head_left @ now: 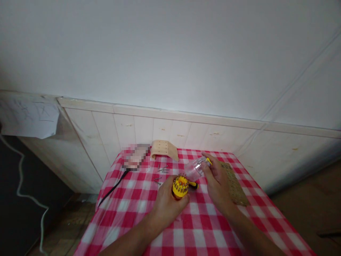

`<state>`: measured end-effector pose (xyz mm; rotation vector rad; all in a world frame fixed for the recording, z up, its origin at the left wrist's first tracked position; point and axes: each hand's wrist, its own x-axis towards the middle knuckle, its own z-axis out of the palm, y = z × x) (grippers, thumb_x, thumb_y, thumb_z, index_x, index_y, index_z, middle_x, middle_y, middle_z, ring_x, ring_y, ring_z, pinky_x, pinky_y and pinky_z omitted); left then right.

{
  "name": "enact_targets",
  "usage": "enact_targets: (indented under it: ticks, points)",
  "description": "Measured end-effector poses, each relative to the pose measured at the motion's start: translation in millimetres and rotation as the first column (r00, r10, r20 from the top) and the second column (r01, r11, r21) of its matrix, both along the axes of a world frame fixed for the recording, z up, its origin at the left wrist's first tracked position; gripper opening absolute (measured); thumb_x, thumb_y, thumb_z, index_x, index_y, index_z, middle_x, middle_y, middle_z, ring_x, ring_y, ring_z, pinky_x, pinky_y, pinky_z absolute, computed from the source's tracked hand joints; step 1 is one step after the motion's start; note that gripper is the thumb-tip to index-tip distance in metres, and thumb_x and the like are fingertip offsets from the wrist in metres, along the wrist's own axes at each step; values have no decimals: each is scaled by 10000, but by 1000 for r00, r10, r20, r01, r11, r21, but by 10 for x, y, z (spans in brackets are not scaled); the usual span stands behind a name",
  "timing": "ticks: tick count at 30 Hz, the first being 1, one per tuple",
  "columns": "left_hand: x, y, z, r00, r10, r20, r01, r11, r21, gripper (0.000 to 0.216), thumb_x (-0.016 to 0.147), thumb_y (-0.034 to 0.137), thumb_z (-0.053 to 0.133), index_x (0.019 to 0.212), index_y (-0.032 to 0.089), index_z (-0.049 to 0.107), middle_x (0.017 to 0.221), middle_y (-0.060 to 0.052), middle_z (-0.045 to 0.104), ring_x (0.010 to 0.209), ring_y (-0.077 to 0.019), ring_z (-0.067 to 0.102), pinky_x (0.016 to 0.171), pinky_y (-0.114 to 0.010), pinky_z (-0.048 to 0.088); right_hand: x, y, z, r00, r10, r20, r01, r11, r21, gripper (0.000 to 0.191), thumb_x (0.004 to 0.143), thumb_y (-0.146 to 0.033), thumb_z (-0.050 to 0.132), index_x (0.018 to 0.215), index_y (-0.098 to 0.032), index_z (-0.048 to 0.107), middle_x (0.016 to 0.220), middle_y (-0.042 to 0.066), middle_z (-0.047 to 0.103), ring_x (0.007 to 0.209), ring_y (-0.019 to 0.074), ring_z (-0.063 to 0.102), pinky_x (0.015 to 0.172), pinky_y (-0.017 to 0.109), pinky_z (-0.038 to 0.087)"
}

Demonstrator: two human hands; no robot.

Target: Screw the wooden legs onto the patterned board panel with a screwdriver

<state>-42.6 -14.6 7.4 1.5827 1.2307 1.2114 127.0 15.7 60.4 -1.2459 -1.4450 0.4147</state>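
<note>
My left hand [167, 204] is closed around a yellow round bit holder [180, 186] with several bits standing in it, and a short yellow and black piece pokes out to its right. My right hand [216, 181] grips a clear plastic cap or cover [195, 168] just above and to the right of the holder, with a bit of yellow showing at its far end. Both hands hover over a table with a red and white checked cloth [191, 231].
A curved wooden piece with holes [164, 148] lies at the table's far edge. Several dark screws [161, 172] lie loose in front of it. A flat perforated wooden board [234, 185] lies under my right hand's far side. A black cable [113, 188] runs off the left edge. A panelled wall stands behind.
</note>
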Motion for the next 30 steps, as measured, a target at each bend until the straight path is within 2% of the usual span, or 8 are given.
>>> enact_targets:
  ticks: [6,12,19,25,30]
  points:
    - [-26,7,-67,996,-18,-90,25,997,71,312,718,188,703,1022,187,631,925,-26,701,827,-205,638,732,-313,469,-94,-86,-283,997,-72,-8,72,983,170,395,987,-523,502,1227,-244,646,1157,91,708,1002,260,663,880,447,539]
    - [0,4,-99,988,-32,-148,53,989,138,291,713,181,688,997,179,625,902,-29,675,799,-199,619,697,-301,441,-57,-136,-400,990,-80,113,41,950,311,377,1018,-478,462,1283,-253,607,1188,92,686,1038,265,644,908,468,517]
    - [20,7,-120,983,-39,-180,66,987,147,296,697,173,686,987,180,629,895,-30,671,791,-197,615,690,-295,435,-56,-147,-502,986,-58,157,-1,937,350,331,1036,-388,457,1313,-248,571,1176,86,678,1031,250,647,895,438,516]
    - [7,-3,-93,983,-23,-183,46,991,123,317,707,174,680,1020,191,633,898,-24,697,786,-194,634,694,-294,452,-113,-194,-535,986,-3,168,-51,946,319,315,1037,-338,461,1323,-246,552,1125,74,685,984,226,663,822,365,540]
    - [-5,10,-121,981,-48,-190,66,994,90,367,700,176,687,1063,193,633,929,-26,710,807,-197,655,703,-295,468,-119,-213,-535,981,7,194,-70,944,322,327,1029,-316,466,1338,-244,541,1179,82,681,1007,226,671,843,365,553]
